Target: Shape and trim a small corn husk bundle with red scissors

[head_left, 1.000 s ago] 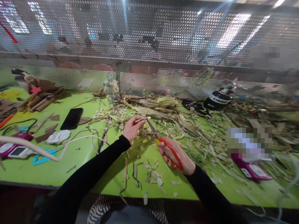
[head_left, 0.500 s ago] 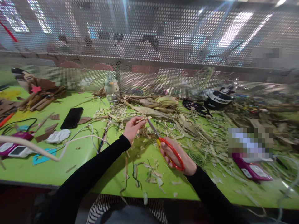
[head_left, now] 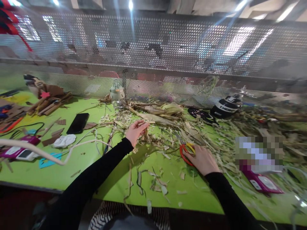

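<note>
Pinched between the thumb and fingers of my left hand (head_left: 136, 132) is a small pale strip of dried husk (head_left: 151, 122), held over the scattered scraps. My right hand (head_left: 203, 158) is closed about the red and yellow handles of a pair of scissors (head_left: 184, 152), low over the table to the right. The blades point away and left, among the shreds. Behind both hands lies a heap of dry corn husks (head_left: 160, 115). Cut bits of husk (head_left: 158, 183) lie on the green table (head_left: 115, 188) nearer to me.
A clear bottle (head_left: 117, 95) and a black bottle (head_left: 226, 107) stand along a perforated metal screen (head_left: 153, 41). On the left are a phone (head_left: 78, 123), white tissue (head_left: 64, 141), a cable (head_left: 69, 153) and cardboard pieces. A magenta device (head_left: 263, 182) lies at the right.
My right hand has drawn the scissors away from the strip, to the right and down toward the table. The left hand stays nearly in place with the strip. The view has tilted up slightly.
</note>
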Demonstrator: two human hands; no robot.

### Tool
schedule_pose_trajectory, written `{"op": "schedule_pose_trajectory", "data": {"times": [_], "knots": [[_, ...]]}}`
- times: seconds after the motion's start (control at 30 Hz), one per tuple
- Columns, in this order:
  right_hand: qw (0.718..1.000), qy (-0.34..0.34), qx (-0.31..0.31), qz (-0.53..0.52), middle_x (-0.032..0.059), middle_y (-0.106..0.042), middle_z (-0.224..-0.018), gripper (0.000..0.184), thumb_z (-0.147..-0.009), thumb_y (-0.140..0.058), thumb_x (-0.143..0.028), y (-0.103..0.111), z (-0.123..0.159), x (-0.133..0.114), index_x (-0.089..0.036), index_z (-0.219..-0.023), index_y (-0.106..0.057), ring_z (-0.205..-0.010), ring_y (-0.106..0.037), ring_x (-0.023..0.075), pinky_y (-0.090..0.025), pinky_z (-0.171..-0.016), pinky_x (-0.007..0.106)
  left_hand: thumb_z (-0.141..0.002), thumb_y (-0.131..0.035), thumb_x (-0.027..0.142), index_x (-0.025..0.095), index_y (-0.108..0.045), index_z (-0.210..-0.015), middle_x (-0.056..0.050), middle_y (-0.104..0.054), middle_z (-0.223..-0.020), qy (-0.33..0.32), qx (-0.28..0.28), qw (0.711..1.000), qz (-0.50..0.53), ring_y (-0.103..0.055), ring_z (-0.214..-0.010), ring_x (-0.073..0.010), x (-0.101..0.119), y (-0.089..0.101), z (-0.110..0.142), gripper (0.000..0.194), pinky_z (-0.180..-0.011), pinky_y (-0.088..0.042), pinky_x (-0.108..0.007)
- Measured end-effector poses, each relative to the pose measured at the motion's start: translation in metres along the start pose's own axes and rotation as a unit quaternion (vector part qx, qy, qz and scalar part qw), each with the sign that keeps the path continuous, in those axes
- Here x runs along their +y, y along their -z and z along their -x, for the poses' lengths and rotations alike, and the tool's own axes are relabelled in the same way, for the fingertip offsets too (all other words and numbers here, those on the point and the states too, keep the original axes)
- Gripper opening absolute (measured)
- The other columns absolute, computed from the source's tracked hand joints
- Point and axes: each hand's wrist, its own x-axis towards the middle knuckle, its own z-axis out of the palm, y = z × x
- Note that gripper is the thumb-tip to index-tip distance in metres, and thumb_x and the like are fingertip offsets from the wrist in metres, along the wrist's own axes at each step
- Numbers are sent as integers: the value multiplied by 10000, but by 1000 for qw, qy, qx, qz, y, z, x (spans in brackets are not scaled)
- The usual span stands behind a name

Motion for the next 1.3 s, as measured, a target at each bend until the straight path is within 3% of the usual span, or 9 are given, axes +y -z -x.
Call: {"op": "schedule_pose_trajectory", "data": {"times": [0.07, 0.13, 0.23, 0.3, 0.53, 0.7, 0.93, 1.07, 1.3], "knots": [[996, 41, 75, -14, 210, -654, -976, 419, -793, -478, -530, 2, -3, -8, -138, -849, -614, -968, -596, 349, -435, -860, 499, -591, -793, 189, 153, -608, -847, 5, -671, -786, 6, 5, 1000, -6, -601, -664, -77, -1, -2, -2, 317, -599, -459, -187], [984, 56, 95, -143, 167, -647, -1062, 421, -823, -478, -509, 3, -10, -31, -156, -1005, -618, -997, -594, 303, -449, -881, 468, -591, -790, 178, 140, -617, -834, 12, -655, -743, 14, -1, 1000, -15, -584, -627, -68, -5, -6, -4, 300, -606, -463, -194], [891, 78, -27, -447, 97, -640, -1118, 437, -790, -562, -456, -3, -30, -72, -208, -1150, -568, -937, -623, 221, -515, -792, 366, -592, -786, 175, 129, -615, -822, 15, -643, -703, 29, -15, 999, -35, -571, -594, -65, -13, -15, -3, 290, -624, -471, -209], [839, 56, -51, -539, 66, -666, -994, 406, -745, -613, -445, -11, -42, -92, -202, -1070, -601, -855, -624, 191, -527, -726, 327, -584, -789, 166, 129, -616, -823, 13, -650, -711, 35, -26, 998, -50, -579, -604, -70, -19, -19, -2, 297, -656, -482, -222], [806, 16, -66, -588, -20, -602, -634, 289, -720, -635, -468, -32, -48, -102, -188, -702, -568, -590, -558, 116, -472, -549, 241, -590, -777, 151, 120, -620, -744, 24, -626, -631, 29, -19, 995, -95, -552, -561, -76, -31, -22, -10, 222, -636, -475, -234], [778, -13, -103, -620, 0, -646, -681, 307, -651, -719, -446, -37, -48, -108, -178, -725, -589, -607, -582, 121, -457, -518, 227, -631, -755, 170, 128, -637, -764, 4, -650, -679, 26, -22, 995, -98, -587, -611, -97, -29, -24, -15, 182, -691, -491, -259], [725, -48, -107, -678, -1, -625, -679, 323, -735, -617, -512, -43, -42, -109, -195, -777, -571, -583, -564, 110, -457, -505, 225, -727, -695, 271, 142, -681, -885, -56, -698, -864, 34, -58, 994, -85, -625, -778, -133, -27, -28, -15, 205, -772, -484, -274], [719, -51, -118, -683, -33, -588, -631, 310, -689, -678, -473, -43, -36, -111, -200, -715, -535, -554, -534, 96, -441, -489, 210, -613, -779, 191, 131, -683, -827, -22, -685, -770, 49, -68, 992, -94, -591, -682, -99, -32, -27, -16, 242, -711, -461, -238], [720, -40, -144, -678, -66, -472, -559, 358, -771, -536, -552, -31, -26, -120, -194, -786, -529, -399, -352, 46, -267, -355, 173, -626, -777, 319, 134, -651, -744, -1, -638, -684, 94, -96, 990, -50, -561, -603, -72, -31, -27, -13, 253, -595, -434, -195]]}}
